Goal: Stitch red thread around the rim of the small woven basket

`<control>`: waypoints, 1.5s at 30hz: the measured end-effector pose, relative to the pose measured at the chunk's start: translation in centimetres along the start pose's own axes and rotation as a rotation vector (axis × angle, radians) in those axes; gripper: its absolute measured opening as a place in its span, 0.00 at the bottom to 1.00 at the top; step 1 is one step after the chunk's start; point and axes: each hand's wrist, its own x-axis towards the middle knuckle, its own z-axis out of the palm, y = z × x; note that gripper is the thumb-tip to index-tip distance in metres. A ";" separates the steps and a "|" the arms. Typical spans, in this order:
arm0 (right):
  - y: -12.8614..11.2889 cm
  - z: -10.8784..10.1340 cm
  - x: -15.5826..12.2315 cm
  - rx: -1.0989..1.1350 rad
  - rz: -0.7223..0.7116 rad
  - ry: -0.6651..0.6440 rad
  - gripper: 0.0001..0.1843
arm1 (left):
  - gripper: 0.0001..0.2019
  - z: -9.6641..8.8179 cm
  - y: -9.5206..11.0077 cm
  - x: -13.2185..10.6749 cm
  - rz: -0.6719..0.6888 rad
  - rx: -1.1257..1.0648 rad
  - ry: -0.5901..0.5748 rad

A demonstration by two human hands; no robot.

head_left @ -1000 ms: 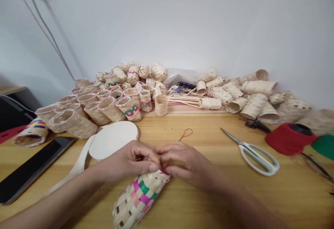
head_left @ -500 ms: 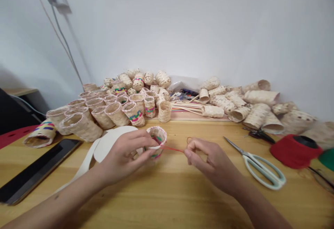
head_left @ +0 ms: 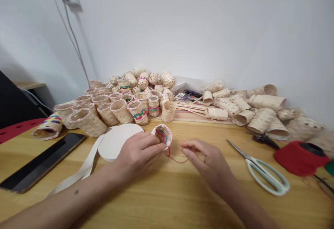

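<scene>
Left hand (head_left: 141, 152) clasps the round cream woven-strip basket (head_left: 167, 135); right hand (head_left: 207, 157), toward four o'clock, half-curled, hold unclear — slack red thread (head_left: 168, 152) could tangle if tugged.

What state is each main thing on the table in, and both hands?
Left hand: fingers closed on the small basket
Right hand: fingers bent; any grip on thread unclear
Small basket: held, tilted, mouth open
Red thread: attached at the rim, slack
White tape roll: flat, partly unwound
Scissors: lying down, blades together
Black device: lying flat, screen dark
</scene>
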 end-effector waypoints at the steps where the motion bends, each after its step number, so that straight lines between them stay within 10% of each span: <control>1: -0.1 0.5 0.0 0.024 -0.002 -0.022 0.07 | 0.05 0.1 0.2 0.0 0.013 0.009 -0.005; 23: -0.2 0.6 0.3 0.506 0.388 -0.364 0.09 | 0.06 0.8 0.6 -0.1 0.138 0.075 -0.150; 45: 0.3 -0.8 0.4 0.651 0.399 -0.287 0.14 | 0.08 0.8 0.6 -0.1 0.238 0.056 -0.325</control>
